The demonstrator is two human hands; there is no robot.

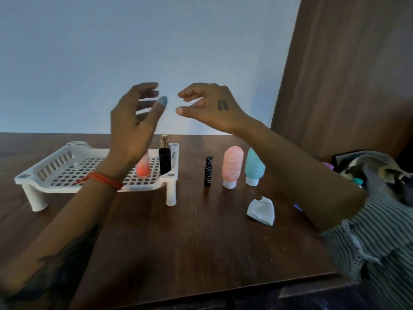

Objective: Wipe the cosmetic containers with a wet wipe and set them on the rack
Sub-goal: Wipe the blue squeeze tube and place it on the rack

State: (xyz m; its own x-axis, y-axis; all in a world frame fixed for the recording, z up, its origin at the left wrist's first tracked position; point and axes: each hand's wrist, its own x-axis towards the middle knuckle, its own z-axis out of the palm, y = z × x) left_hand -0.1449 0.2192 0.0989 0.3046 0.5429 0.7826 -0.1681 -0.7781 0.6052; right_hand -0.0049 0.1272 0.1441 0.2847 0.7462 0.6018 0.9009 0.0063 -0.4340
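Cosmetic containers stand in two groups on the dark wooden table (190,242), which fills the lower view below a pale wall. White rack (55,173), a slotted tray on short legs, sits on the table's left part and already carries two items near its right end: an orange bottle (143,170), partly hidden behind the left wrist, and just beside it a black spray bottle (165,161) with a gold top, upright. Both arms are raised above the table with the hands facing each other, apart, neither touching anything. Left hand (134,121) is released, fingers loosely curled and spread, holding nothing; a red thread bracelet (105,180) circles its wrist. Right hand (210,106) is likewise released, fingers bent and relaxed, with a dark mark on its back and a striped sleeve (384,231) at the elbow. On bare table right of the rack stand a pink tube (232,166) and a teal tube (254,167), both cap-down and just beside each other, then a slim black stick (208,171) upright to their left. Crumpled white wet wipe (261,211) lies on the table in front of the tubes, apart from them
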